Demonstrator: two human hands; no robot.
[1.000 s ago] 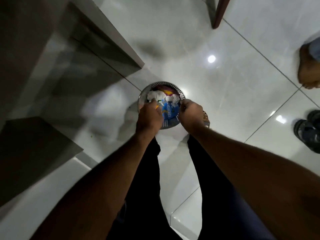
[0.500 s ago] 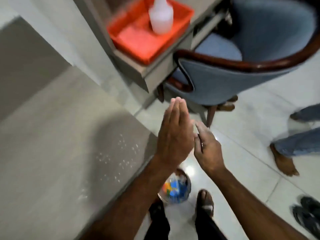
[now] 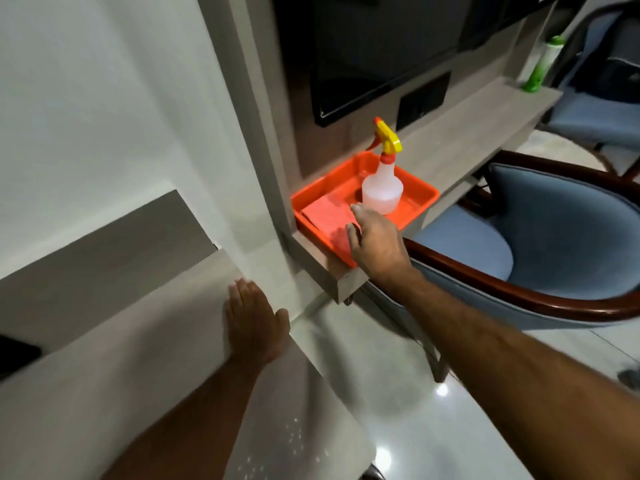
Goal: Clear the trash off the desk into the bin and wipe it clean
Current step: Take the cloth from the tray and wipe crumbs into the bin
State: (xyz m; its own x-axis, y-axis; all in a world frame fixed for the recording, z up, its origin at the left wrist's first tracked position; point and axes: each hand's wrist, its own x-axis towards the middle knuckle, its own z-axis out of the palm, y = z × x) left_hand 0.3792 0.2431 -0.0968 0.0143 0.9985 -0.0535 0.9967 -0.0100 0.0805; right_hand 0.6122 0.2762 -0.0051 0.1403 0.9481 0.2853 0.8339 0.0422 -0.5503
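Observation:
An orange tray (image 3: 420,199) sits on the corner of a light wooden shelf (image 3: 460,147). In it stand a clear spray bottle (image 3: 382,188) with a yellow and orange trigger and a folded pink cloth (image 3: 327,216). My right hand (image 3: 375,242) is over the tray's near edge, fingers spread and touching the cloth's near end, with no grip closed on it. My left hand (image 3: 254,323) lies flat and open on the grey desk top (image 3: 114,358), near its far right corner. Small white specks are scattered on the desk's near right part. The bin is out of view.
A blue chair (image 3: 540,244) with a dark wooden armrest stands right of the tray, under the shelf. A dark screen (image 3: 374,46) hangs above the tray. A green and white bottle (image 3: 540,64) stands farther along the shelf. A black object (image 3: 15,355) lies at the desk's left edge.
My view has swung up from the bin on the floor to the desk and shelf. My left hand has settled flat on the desk, and my right hand has reached out onto the pink cloth.

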